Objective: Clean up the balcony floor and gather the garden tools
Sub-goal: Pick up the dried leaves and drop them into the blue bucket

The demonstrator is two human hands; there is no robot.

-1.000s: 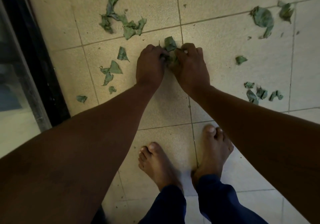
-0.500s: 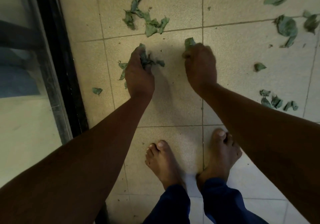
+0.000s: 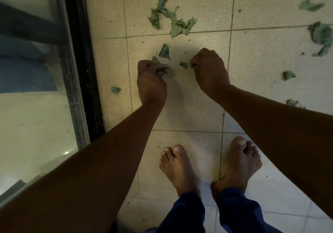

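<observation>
Both fists are gripping leaf scraps: left hand (image 3: 150,81), right hand (image 3: 210,69). A loose triangular leaf (image 3: 164,51) is lying just above the left hand, long axis near-vertical; left is nearer.

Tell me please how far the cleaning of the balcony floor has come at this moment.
Early stage. Done: nothing looks finished; no garden tools are in view. In hand: the left hand grips a bunch of leaf scraps, and the right hand is closed on a few more. Left: the leaf cluster ahead, the single leaf by the door frame, and leaves at the right.
</observation>
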